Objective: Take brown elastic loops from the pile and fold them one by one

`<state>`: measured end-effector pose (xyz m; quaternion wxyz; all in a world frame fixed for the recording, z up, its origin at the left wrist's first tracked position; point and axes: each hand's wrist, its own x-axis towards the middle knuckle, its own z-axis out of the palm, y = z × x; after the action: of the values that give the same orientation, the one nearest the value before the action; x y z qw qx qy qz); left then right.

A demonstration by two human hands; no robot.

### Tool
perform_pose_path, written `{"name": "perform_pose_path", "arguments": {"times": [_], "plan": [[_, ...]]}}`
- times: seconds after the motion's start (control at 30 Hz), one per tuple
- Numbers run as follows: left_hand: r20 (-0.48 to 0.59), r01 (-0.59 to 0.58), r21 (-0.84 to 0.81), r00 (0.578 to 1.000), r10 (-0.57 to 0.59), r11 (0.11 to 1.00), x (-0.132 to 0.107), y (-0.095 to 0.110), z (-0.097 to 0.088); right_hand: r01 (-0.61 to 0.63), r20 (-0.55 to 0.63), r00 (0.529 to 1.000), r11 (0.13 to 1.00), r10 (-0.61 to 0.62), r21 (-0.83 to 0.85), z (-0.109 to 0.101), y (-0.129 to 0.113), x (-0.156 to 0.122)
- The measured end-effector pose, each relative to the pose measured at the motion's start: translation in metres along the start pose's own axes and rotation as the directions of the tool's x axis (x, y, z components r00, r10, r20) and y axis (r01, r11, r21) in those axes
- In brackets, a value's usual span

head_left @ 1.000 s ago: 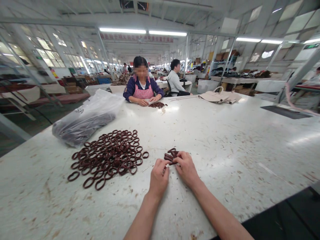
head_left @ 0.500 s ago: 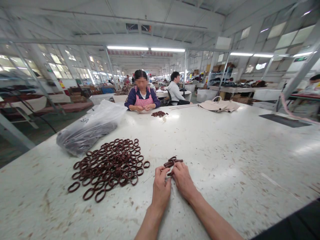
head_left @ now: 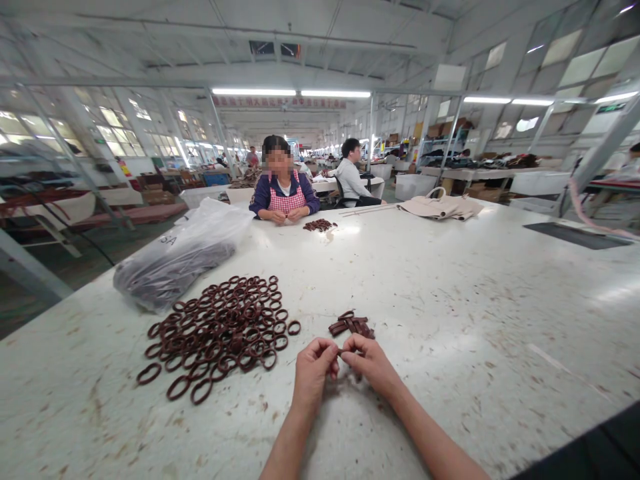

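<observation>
right now your left hand (head_left: 314, 363) is nearly closed, thumb and forefinger pinching one end of a small brown piece (head_left: 341, 352); your right hand (head_left: 371, 362) pinches the other end, so the piece sits between your fingertips over the bench (head_left: 450, 293) – your fingers hide too much to tell whether it's a loop or a flat strip. just beyond your hands lies a little pile of flattened brown pieces (head_left: 354, 324), and to the left of it, apart, spreads a heap of brown rings (head_left: 233, 330), some lying over others. behind the rings is a plastic bag (head_left: 183, 257). judging by looks, the piece should be light and bendy, springy rather than fragile, with a smoothish face that may slip a little – so a fingertip pinch near each end suits it better than a full grip. for a ring, the outer edge of one lying loose at the rim of the heap looks the easiest place to take hold.
</observation>
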<state>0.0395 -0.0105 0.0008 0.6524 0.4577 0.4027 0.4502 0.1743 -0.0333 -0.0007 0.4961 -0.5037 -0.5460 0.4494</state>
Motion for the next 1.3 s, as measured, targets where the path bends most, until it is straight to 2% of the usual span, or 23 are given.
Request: {"name": "perform_pose_path", "arguments": {"times": [0.1,0.17,0.27,0.33,0.47,0.53,0.6,0.7,0.8,0.9,0.97,1.07,1.2,1.3], "plan": [[0.030,0.014,0.027,0.999,-0.014,1.000,-0.002,0.003,0.002,-0.045,-0.022,0.999,0.988,0.049,0.149,-0.001,0.007,0.001],[0.099,0.046,0.040,0.994,-0.050,0.998,-0.004,0.004,0.003,-0.076,-0.022,0.996,0.961,0.085,0.267,-0.002,0.011,0.001],[0.227,0.116,-0.015,0.968,-0.110,0.993,-0.007,0.006,0.002,-0.158,0.039,0.987,0.878,0.158,0.453,-0.001,0.014,0.000],[0.269,0.147,-0.067,0.955,-0.124,0.987,-0.010,0.008,0.000,-0.202,0.097,0.979,0.837,0.177,0.508,0.000,0.014,-0.001],[0.268,0.207,-0.194,0.952,-0.151,0.959,-0.014,0.011,-0.001,-0.269,0.193,0.962,0.805,0.194,0.529,0.002,0.010,-0.003],[0.268,0.243,-0.198,0.945,-0.186,0.950,-0.014,0.008,0.001,-0.278,0.187,0.960,0.807,0.210,0.521,0.003,0.009,-0.003],[0.223,0.204,-0.083,0.958,-0.181,0.976,-0.012,0.002,0.004,-0.265,0.144,0.964,0.828,0.223,0.494,0.003,0.008,-0.003],[0.078,0.028,0.173,0.996,-0.042,0.984,-0.008,-0.008,0.008,-0.226,0.053,0.973,0.877,0.225,0.425,0.006,0.008,-0.003],[-0.043,-0.048,0.250,0.997,0.060,0.967,-0.004,-0.012,0.005,-0.199,0.052,0.979,0.891,0.195,0.407,0.010,0.006,-0.003],[-0.107,-0.076,0.260,0.988,0.107,0.963,-0.003,-0.010,-0.001,-0.158,0.098,0.987,0.896,0.129,0.415,0.015,0.003,-0.004],[-0.129,-0.137,0.342,0.973,0.191,0.930,-0.003,-0.006,-0.003,-0.122,0.076,0.992,0.920,0.101,0.373,0.018,0.004,-0.004],[-0.175,-0.197,0.514,0.928,0.327,0.835,-0.006,-0.002,0.001,-0.089,-0.002,0.996,0.947,0.094,0.310,0.020,0.008,-0.002],[-0.186,-0.195,0.623,0.904,0.385,0.758,-0.013,-0.004,0.014,-0.091,-0.105,0.988,0.970,0.117,0.223,0.019,0.011,0.000],[-0.149,-0.205,0.686,0.900,0.410,0.699,-0.016,-0.008,0.021,-0.076,-0.236,0.969,0.997,0.068,-0.023,0.018,0.005,-0.003]]}}
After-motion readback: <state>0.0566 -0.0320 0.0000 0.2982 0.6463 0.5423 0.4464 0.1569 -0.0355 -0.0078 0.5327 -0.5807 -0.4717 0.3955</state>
